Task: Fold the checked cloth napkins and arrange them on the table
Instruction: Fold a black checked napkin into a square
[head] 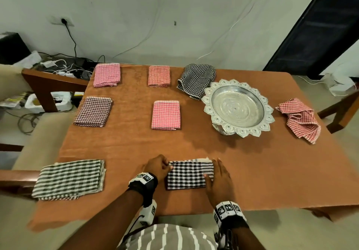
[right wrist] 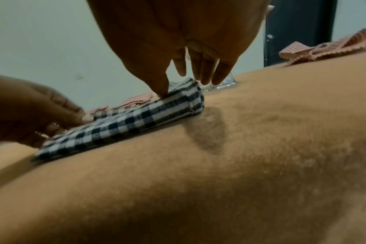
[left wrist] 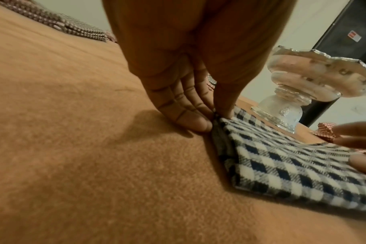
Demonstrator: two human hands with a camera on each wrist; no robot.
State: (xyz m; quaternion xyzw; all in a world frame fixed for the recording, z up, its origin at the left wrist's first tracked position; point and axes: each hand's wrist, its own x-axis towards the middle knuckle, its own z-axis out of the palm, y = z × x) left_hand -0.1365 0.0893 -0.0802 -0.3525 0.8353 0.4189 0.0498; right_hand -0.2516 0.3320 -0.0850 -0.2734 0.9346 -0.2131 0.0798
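Observation:
A folded black-and-white checked napkin (head: 188, 176) (left wrist: 293, 165) (right wrist: 125, 125) lies near the table's front edge. My left hand (head: 159, 167) (left wrist: 213, 115) pinches its far left corner between thumb and fingers. My right hand (head: 218, 178) (right wrist: 188, 77) stands at the napkin's right edge, thumb pressing on the cloth and fingers straight just past it. Folded napkins lie apart on the table: pink (head: 106, 75), orange (head: 159, 76), maroon (head: 93, 111), pink (head: 165, 115) and a larger green-striped one (head: 70, 178). Crumpled ones lie at the back, black-checked (head: 196, 80), and at the right, red-checked (head: 299, 119).
An ornate silver pedestal tray (head: 238, 108) (left wrist: 303, 79) stands right of centre. An orange-brown cloth (head: 136, 148) covers the table. A cushioned bench (head: 38, 133) sits to the left, with cables and bags on the floor behind it.

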